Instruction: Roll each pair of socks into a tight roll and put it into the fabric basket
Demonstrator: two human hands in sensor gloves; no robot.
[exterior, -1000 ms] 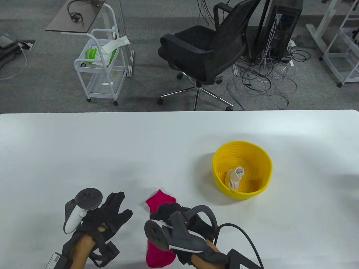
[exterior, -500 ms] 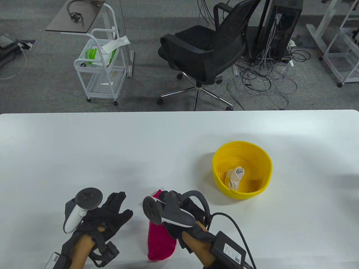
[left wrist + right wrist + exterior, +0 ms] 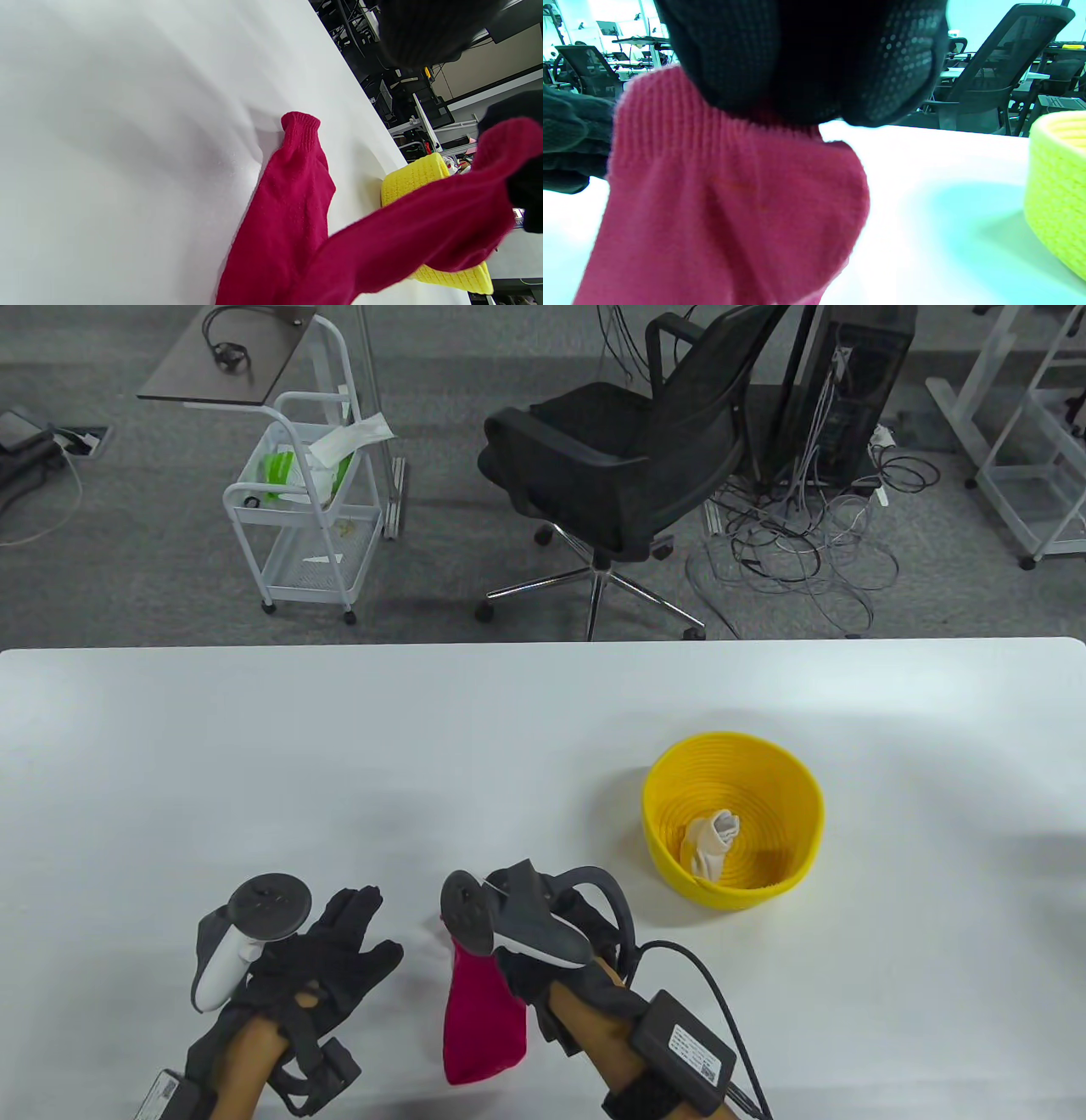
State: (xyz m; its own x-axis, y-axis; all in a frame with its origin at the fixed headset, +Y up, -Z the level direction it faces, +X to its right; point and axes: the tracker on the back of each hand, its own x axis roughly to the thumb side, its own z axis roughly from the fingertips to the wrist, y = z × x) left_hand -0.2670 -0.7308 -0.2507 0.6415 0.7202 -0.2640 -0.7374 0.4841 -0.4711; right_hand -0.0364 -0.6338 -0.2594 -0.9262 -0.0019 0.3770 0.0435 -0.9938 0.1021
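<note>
- While the right hand point(image 3: 564, 937), bottom centre, pinches a red sock point(image 3: 479, 1014) by its cuff, the toe trails on the table point(image 3: 339, 746).
- Left hand point(image 3: 327, 963) lies flat at lower left, fingers straight.
- Basket point(image 3: 806, 814) sits right of centre.

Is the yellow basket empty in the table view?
No, a rolled white sock already lies inside the yellow basket.

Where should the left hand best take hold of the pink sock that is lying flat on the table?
Probably at the ribbed cuff of the flat pink sock. It lies clear of the lifted sock that the right hand pinches. The left hand could come from its own side, thumb under the cuff edge.
</note>
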